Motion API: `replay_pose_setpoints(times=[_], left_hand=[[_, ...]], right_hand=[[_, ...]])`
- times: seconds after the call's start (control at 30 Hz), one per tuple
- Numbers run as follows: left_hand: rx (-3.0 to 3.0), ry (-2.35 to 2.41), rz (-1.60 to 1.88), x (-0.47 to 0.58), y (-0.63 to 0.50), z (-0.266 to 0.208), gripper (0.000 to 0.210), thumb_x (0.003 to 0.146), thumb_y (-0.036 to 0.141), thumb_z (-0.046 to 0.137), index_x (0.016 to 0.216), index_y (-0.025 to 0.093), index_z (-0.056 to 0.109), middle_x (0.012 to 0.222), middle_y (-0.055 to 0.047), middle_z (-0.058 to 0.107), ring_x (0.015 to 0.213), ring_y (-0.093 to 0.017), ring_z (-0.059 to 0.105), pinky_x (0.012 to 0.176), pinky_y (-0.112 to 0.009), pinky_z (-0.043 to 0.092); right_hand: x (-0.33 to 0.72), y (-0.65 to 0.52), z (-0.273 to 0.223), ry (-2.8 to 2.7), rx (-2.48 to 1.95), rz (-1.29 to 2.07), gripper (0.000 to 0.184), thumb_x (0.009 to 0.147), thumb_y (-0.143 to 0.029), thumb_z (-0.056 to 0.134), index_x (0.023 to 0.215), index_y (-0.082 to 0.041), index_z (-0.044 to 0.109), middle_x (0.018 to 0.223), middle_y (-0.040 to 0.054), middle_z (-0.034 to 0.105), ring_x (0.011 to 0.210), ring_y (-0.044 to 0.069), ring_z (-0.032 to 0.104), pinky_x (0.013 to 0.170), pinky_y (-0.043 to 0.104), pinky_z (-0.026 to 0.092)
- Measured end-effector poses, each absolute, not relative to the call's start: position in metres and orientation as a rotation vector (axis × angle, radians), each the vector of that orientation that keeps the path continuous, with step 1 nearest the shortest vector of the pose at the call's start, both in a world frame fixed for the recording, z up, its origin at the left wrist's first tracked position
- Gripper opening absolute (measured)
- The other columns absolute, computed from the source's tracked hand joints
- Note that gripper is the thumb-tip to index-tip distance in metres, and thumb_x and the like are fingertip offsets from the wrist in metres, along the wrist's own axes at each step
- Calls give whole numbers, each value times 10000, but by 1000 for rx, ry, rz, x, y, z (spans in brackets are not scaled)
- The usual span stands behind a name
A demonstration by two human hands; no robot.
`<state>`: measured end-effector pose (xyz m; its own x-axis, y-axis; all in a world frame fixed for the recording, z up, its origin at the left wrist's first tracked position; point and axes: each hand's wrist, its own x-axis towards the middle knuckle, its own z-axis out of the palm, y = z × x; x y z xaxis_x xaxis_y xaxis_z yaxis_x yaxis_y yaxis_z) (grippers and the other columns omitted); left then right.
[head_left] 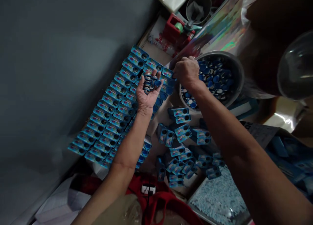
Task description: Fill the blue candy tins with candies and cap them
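Palm up, my left hand (148, 96) cups several small round blue-and-silver caps (152, 82) above rows of blue boxes (107, 109). The boxes stand close together, each with a round dark hole in its top. My right hand (187, 71) is closed, fingers down at the right end of the rows, beside a box top (167, 72). Its fingertips are turned away, so what they pinch, if anything, is hidden. Blue discs fill the holes of some boxes near the right edge. Just right of that hand, a round metal bowl (241, 73) holds many loose blue and silver caps.
More blue boxes (182, 130) stand in loose clusters below the bowl. A tray of small pale blue pieces (217, 195) lies at the lower right. At the top are a red tape dispenser (172, 29) and a grey container (198, 6). A grey wall (56, 62) borders the left.
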<state>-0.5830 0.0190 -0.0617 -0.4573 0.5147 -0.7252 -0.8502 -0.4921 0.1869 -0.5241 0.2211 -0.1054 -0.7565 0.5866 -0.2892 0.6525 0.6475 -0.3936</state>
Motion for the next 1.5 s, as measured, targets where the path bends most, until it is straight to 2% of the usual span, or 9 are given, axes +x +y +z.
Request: replay_pose_setpoints(times=[0.1,0.23,0.4,0.53,0.63,0.9,1.07,1.33,1.5], left_hand=[[-751,697,2012,-587,21,-64,382,1118,397,403,1320,246,691,1396,-48,735,1497,-271,548,1239,-524,471],[-753,732,2006,-589,21,-60,381,1113,398,415,1327,259,698,1406,-47,730,1519,-281,521,1257,-529,446],[-745,763,1998,-587,14,-47,415,1124,394,364,1277,239,718,1403,-56,732,1496,-261,550,1230,-492,480],[-768,747,2017,-584,6,-46,410,1123,396,370,1225,231,732,1375,-60,747,1480,-254,568,1215,-468,498],[-791,745,2019,-581,5,-48,395,1118,381,387,1223,232,737,1364,-62,752,1477,-249,571,1214,-456,500],[-827,736,2023,-587,6,-54,379,1111,361,397,1173,223,745,1320,-70,769,1458,-245,591,1205,-453,510],[-813,751,2058,-607,-4,-58,343,1100,352,437,1232,204,716,1308,-84,767,1455,-276,593,1220,-515,494],[-817,805,1963,-624,-9,-58,393,1125,387,379,1217,216,721,1424,-55,717,1499,-275,544,1228,-531,478],[-799,762,1997,-620,-12,-53,399,1121,380,369,1281,227,700,1451,-53,704,1506,-273,536,1251,-535,448]], right_hand=[[-537,232,-118,2545,932,-556,390,857,-533,803,733,-174,716,897,95,760,1111,326,684,1042,523,491],[-542,243,-133,2563,893,-631,422,890,-579,775,725,-203,677,808,71,739,1080,326,711,1040,528,487],[-538,231,-115,2633,944,-632,363,923,-435,750,692,-177,641,739,57,712,962,271,712,998,495,463],[-523,183,-78,2808,899,-873,77,844,-285,758,857,-216,725,896,40,742,874,220,675,857,374,500],[-510,137,-62,2882,854,-1141,135,822,-221,727,955,-234,749,953,36,730,820,190,650,790,326,506],[-516,121,-76,2833,1090,-1337,51,820,-189,640,799,-226,668,799,12,680,743,173,624,724,303,513],[-552,174,-103,2781,1144,-1205,92,860,-317,697,855,-226,709,859,51,725,887,240,704,847,394,579],[-608,203,-107,2398,1081,-781,445,927,-617,697,868,-177,714,1045,125,755,1156,335,712,1034,558,555],[-621,208,-91,2286,1092,-734,422,873,-608,768,967,-197,742,1129,125,757,1170,349,702,1051,579,550]])
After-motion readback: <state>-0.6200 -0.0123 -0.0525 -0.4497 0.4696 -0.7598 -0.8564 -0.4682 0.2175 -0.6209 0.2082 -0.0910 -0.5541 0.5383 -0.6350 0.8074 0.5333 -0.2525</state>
